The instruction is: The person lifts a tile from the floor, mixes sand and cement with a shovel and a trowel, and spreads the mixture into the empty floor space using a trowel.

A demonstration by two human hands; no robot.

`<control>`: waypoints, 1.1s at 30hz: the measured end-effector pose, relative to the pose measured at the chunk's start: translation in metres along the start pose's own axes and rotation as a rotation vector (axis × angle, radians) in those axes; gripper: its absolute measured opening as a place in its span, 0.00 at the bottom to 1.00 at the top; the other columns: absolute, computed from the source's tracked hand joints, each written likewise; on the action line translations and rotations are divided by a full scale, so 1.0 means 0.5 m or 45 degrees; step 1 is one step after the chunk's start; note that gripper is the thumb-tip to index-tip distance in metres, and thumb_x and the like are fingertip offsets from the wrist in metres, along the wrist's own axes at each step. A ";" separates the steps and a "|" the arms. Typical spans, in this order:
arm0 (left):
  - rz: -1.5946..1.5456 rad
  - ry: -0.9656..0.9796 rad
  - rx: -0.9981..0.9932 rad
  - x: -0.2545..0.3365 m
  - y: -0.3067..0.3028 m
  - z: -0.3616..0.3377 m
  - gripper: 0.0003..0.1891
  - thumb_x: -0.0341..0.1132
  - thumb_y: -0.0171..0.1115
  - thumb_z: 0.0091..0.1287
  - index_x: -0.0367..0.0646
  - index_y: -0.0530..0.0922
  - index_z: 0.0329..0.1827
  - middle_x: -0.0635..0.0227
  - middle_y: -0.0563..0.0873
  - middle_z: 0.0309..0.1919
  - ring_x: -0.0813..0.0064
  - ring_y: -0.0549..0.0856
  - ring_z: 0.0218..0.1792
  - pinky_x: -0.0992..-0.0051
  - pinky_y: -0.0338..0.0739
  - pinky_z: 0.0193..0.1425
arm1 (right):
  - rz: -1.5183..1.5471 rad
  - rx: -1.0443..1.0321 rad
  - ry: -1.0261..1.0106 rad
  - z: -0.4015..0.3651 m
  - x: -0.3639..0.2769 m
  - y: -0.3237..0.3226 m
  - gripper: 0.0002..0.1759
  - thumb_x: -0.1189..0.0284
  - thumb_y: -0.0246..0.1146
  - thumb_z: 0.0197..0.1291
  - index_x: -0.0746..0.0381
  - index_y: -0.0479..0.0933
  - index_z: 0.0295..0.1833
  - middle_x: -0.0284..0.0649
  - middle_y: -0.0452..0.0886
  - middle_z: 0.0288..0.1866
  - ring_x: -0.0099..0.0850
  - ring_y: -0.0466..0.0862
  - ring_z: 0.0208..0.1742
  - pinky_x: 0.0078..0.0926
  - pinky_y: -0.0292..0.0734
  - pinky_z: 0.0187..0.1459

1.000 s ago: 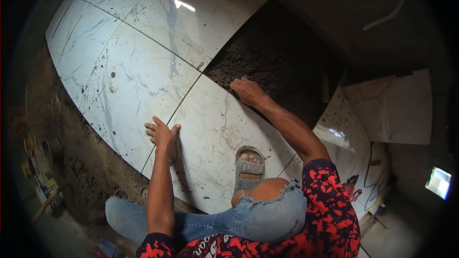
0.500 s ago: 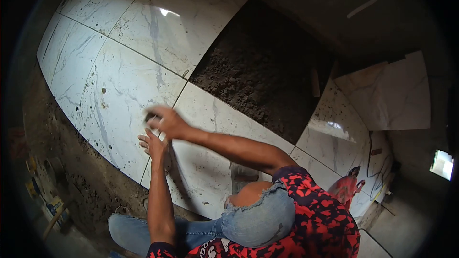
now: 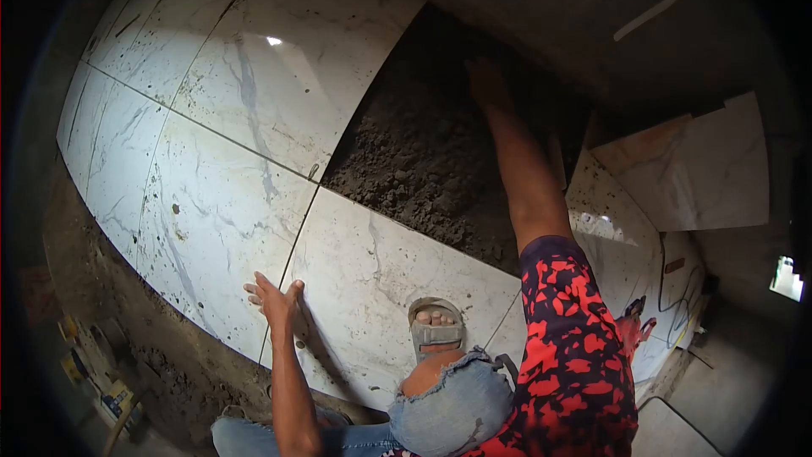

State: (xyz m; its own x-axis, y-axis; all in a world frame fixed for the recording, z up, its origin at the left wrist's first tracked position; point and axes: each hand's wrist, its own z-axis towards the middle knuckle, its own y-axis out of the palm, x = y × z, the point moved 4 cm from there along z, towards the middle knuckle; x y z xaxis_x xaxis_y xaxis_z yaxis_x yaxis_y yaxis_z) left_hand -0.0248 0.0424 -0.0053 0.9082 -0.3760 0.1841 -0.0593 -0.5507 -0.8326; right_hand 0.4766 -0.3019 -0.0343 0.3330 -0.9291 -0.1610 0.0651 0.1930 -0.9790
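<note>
My left hand [image 3: 275,298] rests on the marble-patterned white floor tile [image 3: 211,228], beside the joint with the neighbouring tile [image 3: 372,267]. Its thumb and fingers are spread, and nothing is in it. Far forward, my right hand [image 3: 485,80] reaches over the dark loose soil [image 3: 414,173] in the untiled gap, close to the wall side. Deep shadow covers its fingers, so I cannot make out whether it holds anything. A small loop-shaped piece [image 3: 314,172] sits at the tile corner beside the soil.
My sandalled foot [image 3: 437,327] stands on the near tile. Cut tile pieces [image 3: 694,169] lean at the right, with a dark cable [image 3: 677,313] below them. Bare earth [image 3: 161,322] runs along the left tile edge, where yellow-marked tools [image 3: 114,398] lie.
My right hand has left its place beside my left hand and stretched forward over the soil. The left hand stays on the tile, fingers spread. The view has shifted slightly.
</note>
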 end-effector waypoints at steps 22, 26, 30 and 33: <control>-0.040 -0.045 -0.070 0.021 -0.012 0.002 0.57 0.45 0.74 0.48 0.31 0.43 0.73 0.31 0.39 0.71 0.35 0.37 0.73 0.51 0.38 0.75 | -0.139 -0.110 -0.208 0.091 0.147 0.031 0.19 0.64 0.52 0.64 0.59 0.75 0.57 0.52 0.75 0.57 0.49 0.74 0.60 0.48 0.68 0.61; -0.040 -0.081 -0.081 0.024 -0.015 -0.001 0.58 0.45 0.75 0.48 0.31 0.43 0.73 0.30 0.39 0.71 0.35 0.37 0.73 0.51 0.37 0.75 | -0.151 0.021 0.064 0.049 0.112 -0.010 0.20 0.61 0.52 0.64 0.59 0.75 0.56 0.51 0.77 0.55 0.48 0.76 0.57 0.46 0.70 0.59; -0.009 -0.028 -0.071 0.017 -0.010 0.004 0.58 0.46 0.75 0.47 0.31 0.43 0.73 0.30 0.39 0.71 0.33 0.39 0.72 0.50 0.39 0.75 | -0.297 -0.257 -0.053 0.040 0.122 0.022 0.22 0.61 0.51 0.63 0.59 0.72 0.58 0.53 0.70 0.62 0.51 0.74 0.59 0.49 0.69 0.60; -0.007 -0.042 -0.064 0.008 -0.005 0.011 0.58 0.45 0.75 0.48 0.33 0.43 0.73 0.32 0.38 0.71 0.31 0.40 0.71 0.48 0.43 0.74 | -0.302 -0.142 -0.263 0.038 0.182 0.080 0.21 0.60 0.51 0.64 0.61 0.72 0.57 0.52 0.72 0.59 0.53 0.75 0.56 0.53 0.70 0.58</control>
State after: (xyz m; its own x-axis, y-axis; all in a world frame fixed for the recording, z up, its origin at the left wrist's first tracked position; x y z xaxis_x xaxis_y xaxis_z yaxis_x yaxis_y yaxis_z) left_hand -0.0189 0.0462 -0.0054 0.9216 -0.3488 0.1705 -0.0745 -0.5898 -0.8041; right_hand 0.5276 -0.3727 -0.0857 0.5056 -0.8580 0.0906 0.0638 -0.0676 -0.9957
